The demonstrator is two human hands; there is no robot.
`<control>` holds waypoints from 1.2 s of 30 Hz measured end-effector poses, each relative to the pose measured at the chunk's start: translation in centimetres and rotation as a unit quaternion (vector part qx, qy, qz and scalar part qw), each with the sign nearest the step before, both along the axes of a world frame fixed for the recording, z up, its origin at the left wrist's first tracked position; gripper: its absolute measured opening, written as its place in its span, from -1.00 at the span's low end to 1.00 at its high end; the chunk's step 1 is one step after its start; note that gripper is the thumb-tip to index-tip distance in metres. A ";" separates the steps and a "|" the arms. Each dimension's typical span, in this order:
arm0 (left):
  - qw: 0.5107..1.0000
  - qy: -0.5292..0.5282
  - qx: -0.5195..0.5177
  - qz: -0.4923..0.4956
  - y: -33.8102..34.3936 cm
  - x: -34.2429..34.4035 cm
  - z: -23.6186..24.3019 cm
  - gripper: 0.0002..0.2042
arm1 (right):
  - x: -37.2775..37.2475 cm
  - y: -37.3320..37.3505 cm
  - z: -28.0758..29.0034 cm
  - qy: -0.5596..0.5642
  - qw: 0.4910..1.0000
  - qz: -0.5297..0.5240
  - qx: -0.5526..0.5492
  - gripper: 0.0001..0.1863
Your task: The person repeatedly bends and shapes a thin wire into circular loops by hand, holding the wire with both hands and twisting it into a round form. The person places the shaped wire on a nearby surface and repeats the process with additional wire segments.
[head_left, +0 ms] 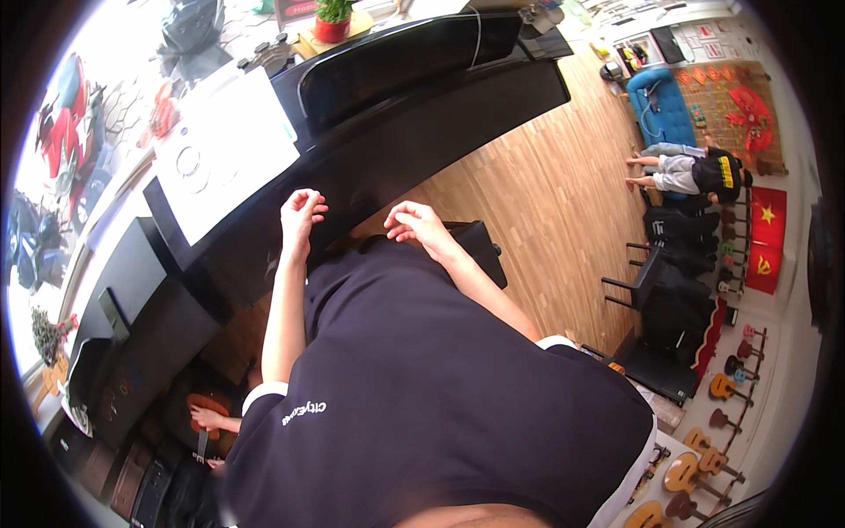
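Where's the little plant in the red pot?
In the head view, the plant is at the top, left of centre, just beyond the shiny black furniture.

Person's two hands (304, 211), two red flags (768, 222), one blue sofa (666, 114)

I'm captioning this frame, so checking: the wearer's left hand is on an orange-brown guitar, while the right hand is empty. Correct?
Not quite: the head view shows the left hand empty, loosely curled; another person's hand is on the orange-brown guitar. The right hand is empty, as you say.
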State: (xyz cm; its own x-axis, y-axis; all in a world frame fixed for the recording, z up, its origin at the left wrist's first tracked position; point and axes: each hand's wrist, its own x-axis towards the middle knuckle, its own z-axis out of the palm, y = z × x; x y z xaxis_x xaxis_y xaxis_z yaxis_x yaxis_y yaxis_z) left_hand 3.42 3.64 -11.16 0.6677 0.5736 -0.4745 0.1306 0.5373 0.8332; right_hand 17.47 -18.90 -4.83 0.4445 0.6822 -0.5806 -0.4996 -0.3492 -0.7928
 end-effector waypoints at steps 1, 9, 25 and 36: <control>1.000 0.001 -0.001 -0.009 -0.2 0.4 0.0 -0.91 | 0.1 -0.5 0.0 -0.003 1.000 -0.014 -0.005 -0.86; 0.999 -0.016 -0.003 -0.031 -1.2 2.1 1.4 -0.89 | 2.0 -1.4 -0.4 0.004 0.998 -0.059 0.006 -0.87; 0.998 -0.021 0.056 0.032 -8.5 16.1 4.6 -0.86 | 25.8 -1.1 2.0 -0.124 0.978 -0.092 0.141 -0.85; 0.973 -0.012 0.224 0.057 -12.5 30.3 6.7 -0.62 | 38.0 3.7 0.2 -0.531 0.839 0.118 -0.023 -0.58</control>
